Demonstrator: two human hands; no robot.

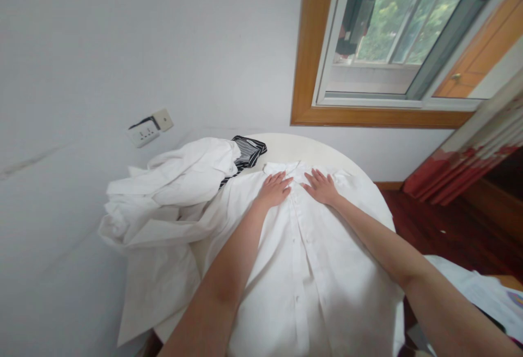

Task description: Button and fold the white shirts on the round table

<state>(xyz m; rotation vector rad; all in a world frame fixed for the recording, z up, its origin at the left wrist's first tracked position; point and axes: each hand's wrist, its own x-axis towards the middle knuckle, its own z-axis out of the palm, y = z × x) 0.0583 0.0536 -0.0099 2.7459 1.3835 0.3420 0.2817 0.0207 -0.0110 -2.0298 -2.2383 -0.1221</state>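
A white button-up shirt [281, 259] lies spread face up over a round, pale table [310, 147], its collar toward the far edge and its lower part toward me. Just left of the button strip, below the collar, my left hand [274, 189] rests flat on the cloth with its fingers spread. My right hand [321, 186] lies flat on the other side of the strip, fingers apart. Neither hand holds anything. One sleeve of the shirt stretches left toward a heap of white clothes [183, 171].
A black-and-white striped garment [249, 151] pokes out from the heap at the back. The wall with a socket [144, 132] stands close on the left. A wood-framed window [379, 117] and a red-and-white curtain [439, 174] are at the right. More white cloth [461, 283] lies at lower right.
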